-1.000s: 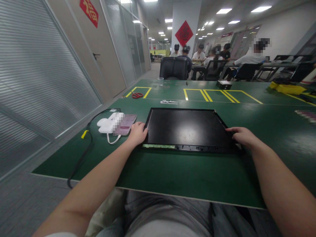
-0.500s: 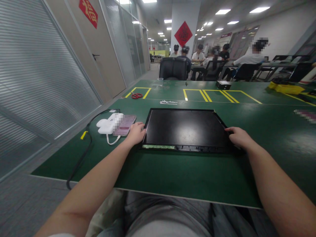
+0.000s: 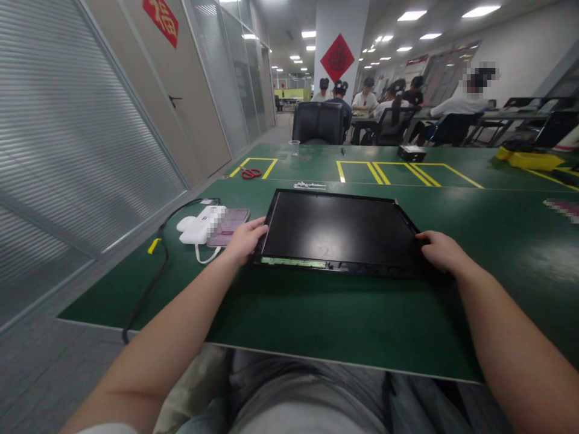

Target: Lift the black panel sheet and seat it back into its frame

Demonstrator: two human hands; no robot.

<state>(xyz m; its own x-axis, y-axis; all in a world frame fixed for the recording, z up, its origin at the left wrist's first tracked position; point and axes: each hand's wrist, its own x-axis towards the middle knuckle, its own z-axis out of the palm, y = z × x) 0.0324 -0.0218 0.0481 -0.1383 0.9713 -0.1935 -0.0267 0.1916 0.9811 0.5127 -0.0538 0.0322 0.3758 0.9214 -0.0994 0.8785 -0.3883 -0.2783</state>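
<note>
A black display panel (image 3: 339, 232) lies face up before me, with a green circuit strip (image 3: 294, 263) along the left part of its near edge. Its left side is slightly raised above the green table (image 3: 344, 319). My left hand (image 3: 246, 239) grips the left edge, thumb on top and the other fingers partly hidden beneath. At the right edge, my right hand (image 3: 441, 252) holds the frame, its fingertips on the rim and the rest tucked under.
Left of the panel lie a phone (image 3: 233, 224) and a white device (image 3: 201, 226) with a cable. Beyond it are small white parts (image 3: 310, 185), red-handled scissors (image 3: 251, 173), a plastic cup (image 3: 294, 147) and a black box (image 3: 411, 153). Several people sit at tables behind.
The panel's left side has risen with my left hand, leaving the panel slightly tilted. My right hand stays on the right edge. The camera view has shifted slightly.
</note>
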